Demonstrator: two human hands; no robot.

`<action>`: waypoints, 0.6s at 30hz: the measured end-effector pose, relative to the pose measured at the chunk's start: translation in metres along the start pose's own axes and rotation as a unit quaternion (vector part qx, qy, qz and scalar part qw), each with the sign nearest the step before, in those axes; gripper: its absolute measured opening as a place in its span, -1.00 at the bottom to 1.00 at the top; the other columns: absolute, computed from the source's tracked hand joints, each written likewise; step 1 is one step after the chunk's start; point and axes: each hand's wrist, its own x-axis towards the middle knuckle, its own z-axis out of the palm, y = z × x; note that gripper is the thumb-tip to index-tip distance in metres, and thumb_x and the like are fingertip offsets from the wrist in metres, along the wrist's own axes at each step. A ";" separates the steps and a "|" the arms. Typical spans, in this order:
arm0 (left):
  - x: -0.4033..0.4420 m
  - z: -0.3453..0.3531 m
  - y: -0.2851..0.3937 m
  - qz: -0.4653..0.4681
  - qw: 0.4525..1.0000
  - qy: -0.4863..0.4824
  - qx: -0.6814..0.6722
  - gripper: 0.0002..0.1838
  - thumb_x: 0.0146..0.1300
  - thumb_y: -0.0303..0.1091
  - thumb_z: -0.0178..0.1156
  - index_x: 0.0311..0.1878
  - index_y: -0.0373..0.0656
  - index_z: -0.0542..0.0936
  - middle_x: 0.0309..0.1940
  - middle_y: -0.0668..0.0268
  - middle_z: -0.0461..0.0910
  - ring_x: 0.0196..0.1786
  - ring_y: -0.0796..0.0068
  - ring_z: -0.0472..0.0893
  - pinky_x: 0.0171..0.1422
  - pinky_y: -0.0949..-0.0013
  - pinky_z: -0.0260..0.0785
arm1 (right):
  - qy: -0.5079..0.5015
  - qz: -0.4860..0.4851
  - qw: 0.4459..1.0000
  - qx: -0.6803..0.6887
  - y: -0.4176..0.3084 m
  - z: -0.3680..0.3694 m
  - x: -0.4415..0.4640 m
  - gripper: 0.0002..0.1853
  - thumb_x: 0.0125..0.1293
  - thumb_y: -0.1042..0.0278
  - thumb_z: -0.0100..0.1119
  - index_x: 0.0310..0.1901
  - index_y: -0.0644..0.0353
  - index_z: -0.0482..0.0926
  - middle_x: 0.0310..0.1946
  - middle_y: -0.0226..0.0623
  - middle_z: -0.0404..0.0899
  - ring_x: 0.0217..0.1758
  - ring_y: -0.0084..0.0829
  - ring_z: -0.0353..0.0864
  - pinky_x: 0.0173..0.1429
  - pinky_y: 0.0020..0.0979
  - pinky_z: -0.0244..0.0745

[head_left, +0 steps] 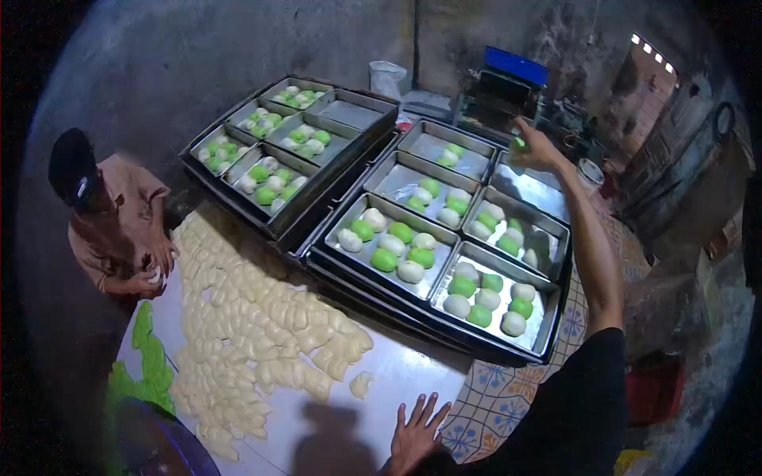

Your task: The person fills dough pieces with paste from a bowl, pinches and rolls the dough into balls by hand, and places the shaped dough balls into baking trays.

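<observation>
So your right hand [538, 151] was way out at the end of your stretched arm, up over the far right side of the nearer tray [329, 252]. Fingers were curled in, and it looked like you had them closed on a green dough piece [517, 143]. Only a sliver of it showed by your fingertips, so I couldn't tell how hard you were squeezing. It sat above the far right pan [530, 190], clear of the metal as far as I could see.

Your left hand [416, 432] wasn't gripping anything. You had it palm down with the fingers spread apart on the white table [397, 357], down by the near edge. Closest thing to it was a lone pale dough piece [361, 385], near but not touching, with the big spread of pale dough [270, 317] further left.

The nearest pan [435, 287] in that tray had green and white balls [401, 232] sitting in it, and the other tray [274, 228] behind it on the left held more of the same mix. Over on the left side of the table, another person [119, 206] in a dark cap had both hands around a bit of white dough [155, 275], next to the green dough [151, 357].
</observation>
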 end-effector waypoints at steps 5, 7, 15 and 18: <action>0.006 -0.001 0.007 -0.015 0.999 -0.004 0.031 -0.28 0.18 -0.03 0.15 0.45 0.30 0.24 0.49 0.28 0.12 0.51 0.22 0.11 0.43 -0.27 -0.03 | -0.075 0.117 0.988 -0.075 0.107 0.053 -0.058 0.00 -0.14 0.09 0.54 0.36 0.15 0.23 0.13 0.05 0.47 0.24 -0.06 0.43 0.30 -0.21 0.31; 0.004 0.006 0.007 -0.011 1.000 0.007 0.027 -0.29 0.20 -0.02 0.13 0.45 0.30 0.23 0.48 0.28 0.13 0.51 0.22 0.10 0.43 -0.27 -0.05 | 0.040 0.084 0.996 0.004 0.096 0.064 -0.075 -0.02 -0.05 0.06 0.50 0.40 0.14 0.20 0.22 0.09 0.42 0.36 -0.04 0.34 0.42 -0.23 0.21; -0.001 0.005 0.002 -0.010 0.999 0.016 0.034 -0.21 0.16 -0.01 0.14 0.49 0.24 0.15 0.54 0.31 0.01 0.56 0.31 0.00 0.49 -0.22 -0.18 | 0.137 -0.103 0.974 0.149 -0.160 0.014 -0.105 -0.49 0.20 0.40 0.30 0.21 0.20 0.46 0.06 -0.11 0.52 0.07 -0.26 0.56 0.10 -0.33 0.48; -0.012 0.007 0.000 0.007 0.998 0.068 0.017 -0.27 0.13 -0.04 0.19 0.42 0.16 0.28 0.43 0.14 0.20 0.48 0.15 0.17 0.46 -0.17 0.01 | -0.100 -0.200 0.930 0.293 -0.288 0.058 -0.197 -0.59 0.22 0.43 0.26 0.12 0.25 0.52 0.00 -0.14 0.58 -0.11 -0.29 0.63 0.02 -0.38 0.52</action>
